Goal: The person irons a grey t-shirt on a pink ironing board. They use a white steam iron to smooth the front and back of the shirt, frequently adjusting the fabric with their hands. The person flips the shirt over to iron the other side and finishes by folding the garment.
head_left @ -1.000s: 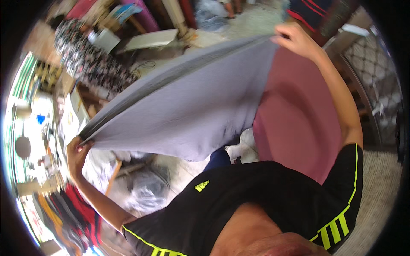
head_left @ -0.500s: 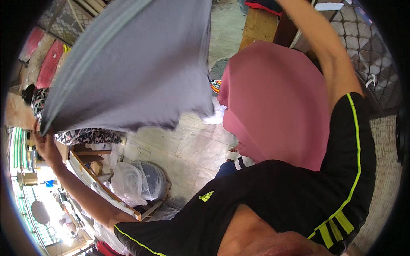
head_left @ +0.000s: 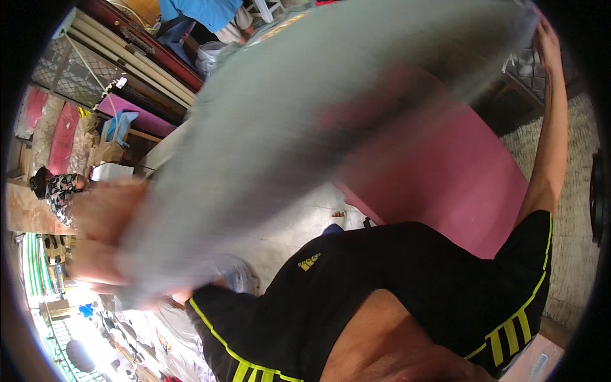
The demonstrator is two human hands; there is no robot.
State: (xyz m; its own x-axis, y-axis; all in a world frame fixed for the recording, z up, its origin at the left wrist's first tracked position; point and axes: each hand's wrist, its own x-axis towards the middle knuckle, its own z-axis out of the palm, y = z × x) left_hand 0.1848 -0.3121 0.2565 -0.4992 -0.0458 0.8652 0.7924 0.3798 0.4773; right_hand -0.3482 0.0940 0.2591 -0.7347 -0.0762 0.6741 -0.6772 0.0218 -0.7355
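A large grey cloth point(head_left: 254, 140) hangs in the air between my raised hands, blurred by motion, with a light and reddish print on its far edge. My left hand point(head_left: 105, 235) is at the cloth's left end, its fingers smeared. At the far right, my right hand point(head_left: 546, 48) pinches the cloth's upper right corner, with the arm stretched out. Below and behind the cloth is a pink-covered surface point(head_left: 439, 178), partly seen through the blur.
A person in a patterned shirt point(head_left: 60, 194) is at the left. Another person in a blue top point(head_left: 207, 13) is at the far side. Long rolls point(head_left: 127, 54) lean at the upper left. A clear plastic bag point(head_left: 232, 270) lies near my left arm, on the tiled floor point(head_left: 286, 235).
The cloth has swung to the right and now spans both hands, covering part of the pink surface. My right hand has come into view; my left has moved nearer and blurred.
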